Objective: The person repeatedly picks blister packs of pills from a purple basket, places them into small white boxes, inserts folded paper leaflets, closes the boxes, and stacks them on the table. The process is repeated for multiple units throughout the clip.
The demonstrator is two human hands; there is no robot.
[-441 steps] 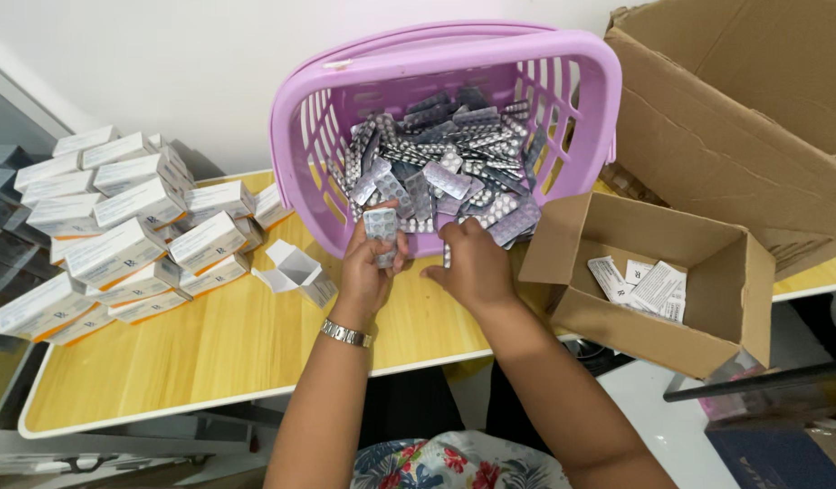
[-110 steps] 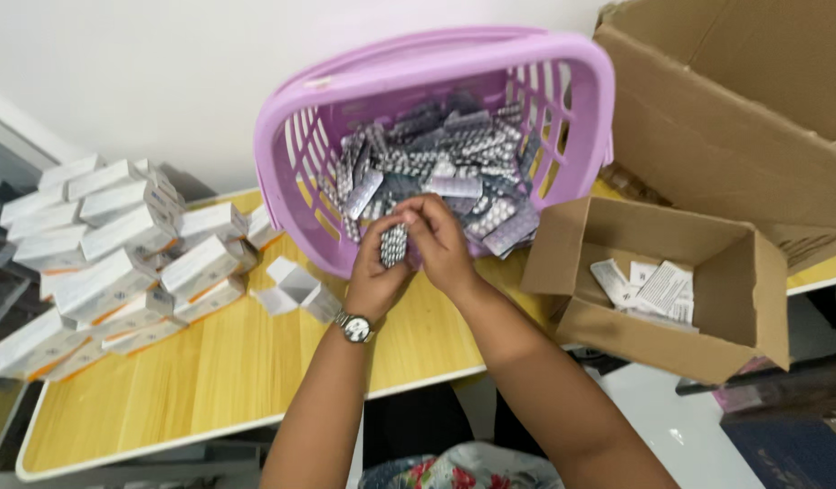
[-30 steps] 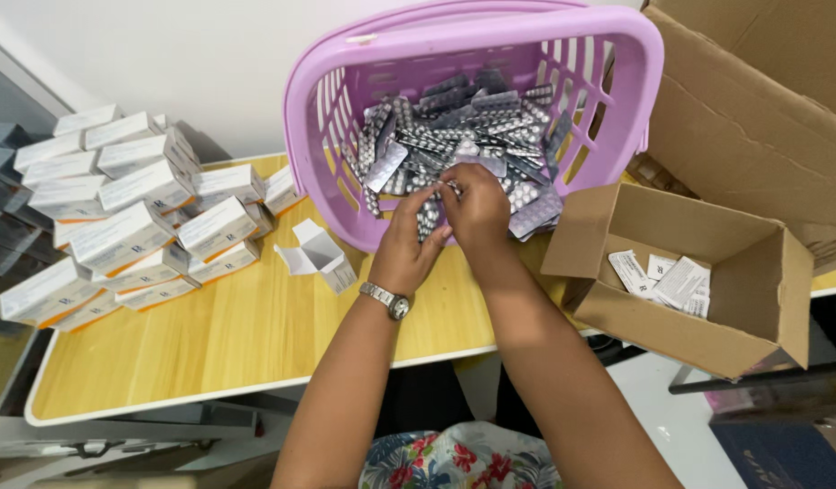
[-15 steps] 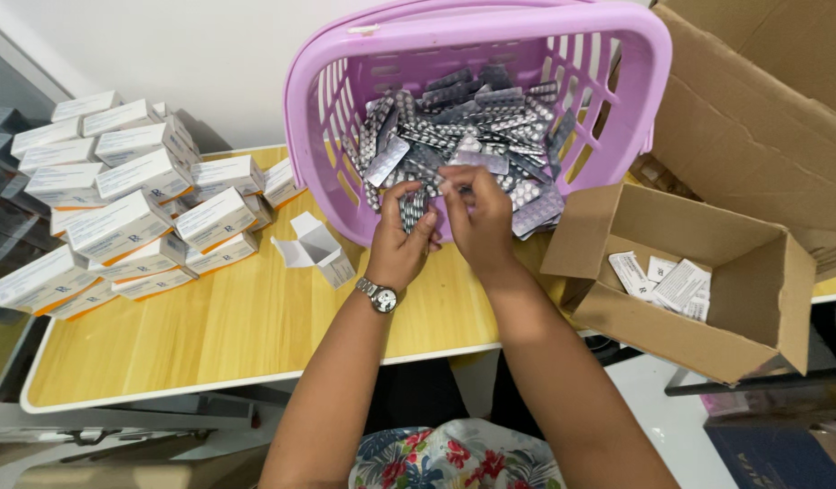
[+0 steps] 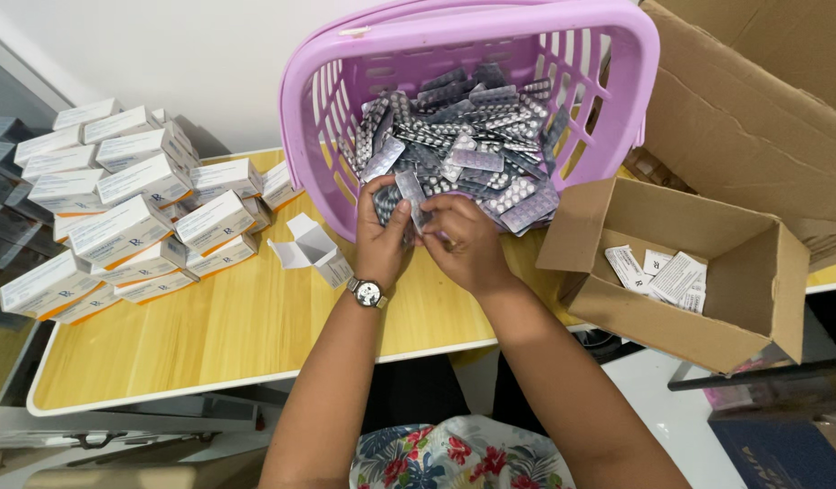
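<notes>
More blister strips (image 5: 409, 195) in hands.

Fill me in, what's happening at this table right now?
A person's left hand and right hand are together at the front lip of a tilted purple basket, gripping a few silver blister strips from the heap inside. An open small white carton lies on the wooden table beside the left hand. Stacked white cartons sit to the left, and a cardboard box holding folded leaflets sits to the right.

White-orange cartons (image 5: 119, 226) stacked left; open white carton (image 5: 314, 249) mid-table; silver blister packs (image 5: 463, 154) in basket.
</notes>
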